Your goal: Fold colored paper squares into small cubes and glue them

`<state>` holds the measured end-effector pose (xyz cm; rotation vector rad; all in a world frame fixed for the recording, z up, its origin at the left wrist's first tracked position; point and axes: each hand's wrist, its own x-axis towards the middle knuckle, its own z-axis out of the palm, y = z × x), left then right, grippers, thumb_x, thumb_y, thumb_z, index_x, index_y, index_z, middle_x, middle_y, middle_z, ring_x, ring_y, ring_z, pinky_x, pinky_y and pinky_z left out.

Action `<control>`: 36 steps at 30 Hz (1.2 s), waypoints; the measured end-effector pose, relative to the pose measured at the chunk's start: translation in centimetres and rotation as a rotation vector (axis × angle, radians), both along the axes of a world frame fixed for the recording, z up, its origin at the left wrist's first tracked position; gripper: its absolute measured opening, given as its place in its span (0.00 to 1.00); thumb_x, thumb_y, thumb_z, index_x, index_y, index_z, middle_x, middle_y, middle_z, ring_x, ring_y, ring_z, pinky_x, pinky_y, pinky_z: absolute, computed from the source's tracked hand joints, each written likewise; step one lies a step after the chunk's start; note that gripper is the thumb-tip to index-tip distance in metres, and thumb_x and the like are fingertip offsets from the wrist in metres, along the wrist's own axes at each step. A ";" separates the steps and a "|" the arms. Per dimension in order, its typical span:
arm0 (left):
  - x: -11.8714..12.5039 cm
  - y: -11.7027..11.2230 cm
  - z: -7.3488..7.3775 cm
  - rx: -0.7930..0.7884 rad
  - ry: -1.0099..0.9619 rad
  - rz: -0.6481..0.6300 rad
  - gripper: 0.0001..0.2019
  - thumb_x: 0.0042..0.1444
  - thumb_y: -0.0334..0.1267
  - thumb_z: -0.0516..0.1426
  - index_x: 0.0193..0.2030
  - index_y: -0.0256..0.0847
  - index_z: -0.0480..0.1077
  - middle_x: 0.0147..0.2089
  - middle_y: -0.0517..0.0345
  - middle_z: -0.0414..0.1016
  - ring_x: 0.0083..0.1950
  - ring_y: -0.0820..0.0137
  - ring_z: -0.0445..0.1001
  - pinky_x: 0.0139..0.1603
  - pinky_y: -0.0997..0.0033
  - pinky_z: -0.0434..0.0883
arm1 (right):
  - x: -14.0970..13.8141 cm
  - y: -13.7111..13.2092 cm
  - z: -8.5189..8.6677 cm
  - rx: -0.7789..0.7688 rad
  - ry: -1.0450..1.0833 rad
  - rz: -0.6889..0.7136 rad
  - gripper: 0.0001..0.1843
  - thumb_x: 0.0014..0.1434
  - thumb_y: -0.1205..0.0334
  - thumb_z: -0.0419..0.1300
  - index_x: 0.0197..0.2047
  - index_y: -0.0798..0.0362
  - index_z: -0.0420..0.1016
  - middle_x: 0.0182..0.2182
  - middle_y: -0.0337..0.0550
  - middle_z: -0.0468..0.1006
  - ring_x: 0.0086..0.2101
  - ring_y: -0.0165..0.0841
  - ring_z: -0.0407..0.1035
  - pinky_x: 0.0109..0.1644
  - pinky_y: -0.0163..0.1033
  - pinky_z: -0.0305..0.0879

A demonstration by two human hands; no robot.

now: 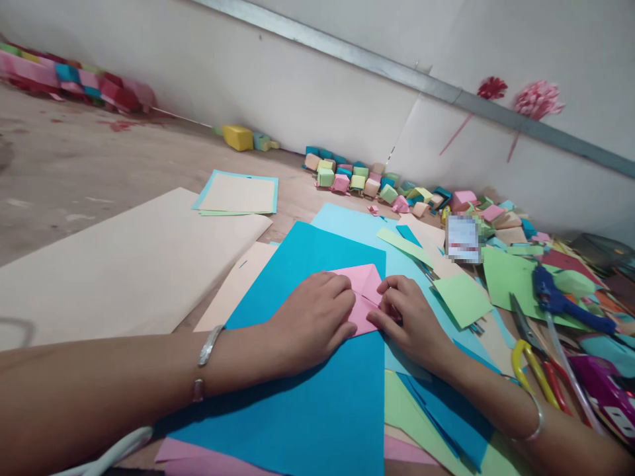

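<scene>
A piece of folded pink paper [367,281] with crease lines lies on a large blue sheet [317,410]. My left hand [317,317] presses on its left side, the fingers curled and partly hiding the paper. At its right edge, my right hand [411,320] pinches the paper between thumb and curled fingers. Under the blue sheet, part of a light blue sheet [342,221] shows.
Scissors [530,357], a blue glue gun [560,297] and a purple tool [602,390] lie on the right. Green paper pieces [464,301] are scattered nearby. Small coloured paper blocks [357,175] line the wall. A large cream sheet [124,264] and a paper stack [238,192] lie left.
</scene>
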<state>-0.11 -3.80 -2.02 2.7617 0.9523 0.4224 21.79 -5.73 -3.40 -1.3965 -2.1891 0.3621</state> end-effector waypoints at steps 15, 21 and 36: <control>0.3 0.2 -0.2 0.061 -0.003 -0.051 0.09 0.66 0.41 0.50 0.45 0.43 0.70 0.41 0.53 0.68 0.44 0.63 0.65 0.45 0.62 0.64 | 0.1 0.2 0.1 -0.002 -0.017 0.010 0.16 0.61 0.60 0.60 0.25 0.51 0.59 0.38 0.46 0.69 0.40 0.39 0.63 0.42 0.47 0.61; 0.1 0.3 -0.1 0.053 0.062 -0.069 0.09 0.64 0.42 0.53 0.46 0.44 0.71 0.44 0.51 0.67 0.46 0.61 0.64 0.48 0.61 0.63 | 0.4 0.7 -0.2 -0.032 0.076 -0.005 0.20 0.52 0.57 0.69 0.29 0.50 0.58 0.39 0.45 0.70 0.42 0.40 0.63 0.43 0.46 0.62; -0.3 0.6 0.1 0.064 0.056 -0.099 0.14 0.65 0.46 0.51 0.54 0.50 0.71 0.44 0.52 0.67 0.50 0.60 0.65 0.51 0.59 0.61 | 1.7 1.3 -0.3 0.098 -0.114 0.067 0.22 0.50 0.46 0.69 0.28 0.50 0.62 0.43 0.49 0.71 0.44 0.43 0.65 0.46 0.49 0.64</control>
